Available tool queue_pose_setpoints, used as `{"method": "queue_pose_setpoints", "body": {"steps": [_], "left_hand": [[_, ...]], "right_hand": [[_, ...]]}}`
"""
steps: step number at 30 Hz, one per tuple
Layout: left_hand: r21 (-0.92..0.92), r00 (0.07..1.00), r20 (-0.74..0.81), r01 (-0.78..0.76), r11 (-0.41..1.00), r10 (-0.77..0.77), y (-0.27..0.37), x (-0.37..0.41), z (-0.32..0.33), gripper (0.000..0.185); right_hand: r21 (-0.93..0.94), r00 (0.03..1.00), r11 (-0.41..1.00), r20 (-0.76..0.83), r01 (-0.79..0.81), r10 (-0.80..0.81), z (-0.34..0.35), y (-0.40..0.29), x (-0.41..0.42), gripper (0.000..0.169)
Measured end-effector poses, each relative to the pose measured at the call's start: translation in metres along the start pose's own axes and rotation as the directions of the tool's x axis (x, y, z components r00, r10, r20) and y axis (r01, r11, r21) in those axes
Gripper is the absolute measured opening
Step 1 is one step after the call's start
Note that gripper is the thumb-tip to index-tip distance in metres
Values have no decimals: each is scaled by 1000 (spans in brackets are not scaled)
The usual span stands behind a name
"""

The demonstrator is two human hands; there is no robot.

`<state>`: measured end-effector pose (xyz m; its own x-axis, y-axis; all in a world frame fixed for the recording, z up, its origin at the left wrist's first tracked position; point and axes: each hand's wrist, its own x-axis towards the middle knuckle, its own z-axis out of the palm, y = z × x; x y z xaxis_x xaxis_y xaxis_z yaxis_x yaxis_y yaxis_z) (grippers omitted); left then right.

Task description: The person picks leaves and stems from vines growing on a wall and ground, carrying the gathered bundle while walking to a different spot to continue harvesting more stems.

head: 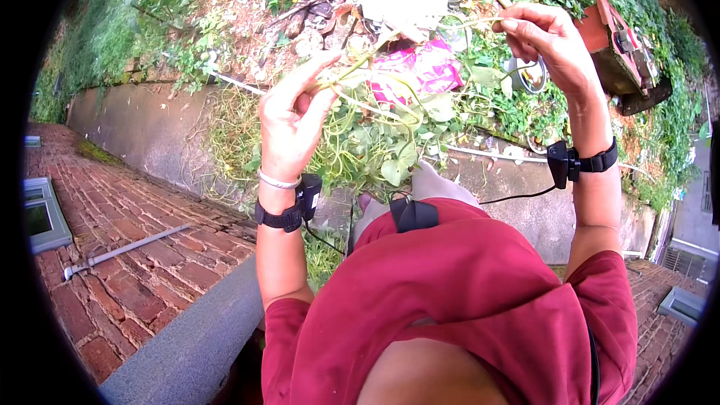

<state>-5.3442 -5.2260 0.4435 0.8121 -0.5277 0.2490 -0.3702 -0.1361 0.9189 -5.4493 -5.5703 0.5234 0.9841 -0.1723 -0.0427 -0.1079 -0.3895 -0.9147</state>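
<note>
My left hand point(295, 115) pinches green vine stems point(353, 70) between thumb and fingers, in front of me on the left. Raised higher on the right, my right hand point(543, 39) grips the thin tip of a pale green stem point(478, 21) between thumb and forefinger. Loose leaves and tendrils hang between the two hands. Beneath them a heap of cut or pulled vines point(360, 152) with broad leaves lies around my feet, partly hiding them. Both wrists wear strapped black devices with cables.
A bright pink plastic bag point(419, 70) and a white plastic bag point(402, 3) lie on rubble ahead. A round grey container point(530, 76) and a red, bulky object point(616, 48) stand right. A concrete ledge point(146, 124) and a pale pipe point(495, 154) run across; a brick wall point(124, 253) is left.
</note>
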Motion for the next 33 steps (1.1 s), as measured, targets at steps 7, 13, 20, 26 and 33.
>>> {"method": "queue_pose_setpoints", "body": {"steps": [7,13,20,26,33], "left_hand": [[-78,966,110,-226,971,234,-23,-33,31,27],[0,964,201,-179,984,176,-18,-47,27,26],[28,966,253,43,999,-48,-33,-46,49,22],[-20,924,213,328,944,-317,-26,-25,90,17],[-60,927,293,262,963,-234,-14,1,192,20]], "right_hand": [[373,718,632,517,-679,467,91,71,-30,54],[674,787,407,537,-617,304,144,96,-14,37],[88,957,953,61,-289,285,104,119,0,23],[-26,740,874,-544,-485,395,-30,187,-17,25],[437,916,838,-75,-326,395,57,174,-53,30]]}}
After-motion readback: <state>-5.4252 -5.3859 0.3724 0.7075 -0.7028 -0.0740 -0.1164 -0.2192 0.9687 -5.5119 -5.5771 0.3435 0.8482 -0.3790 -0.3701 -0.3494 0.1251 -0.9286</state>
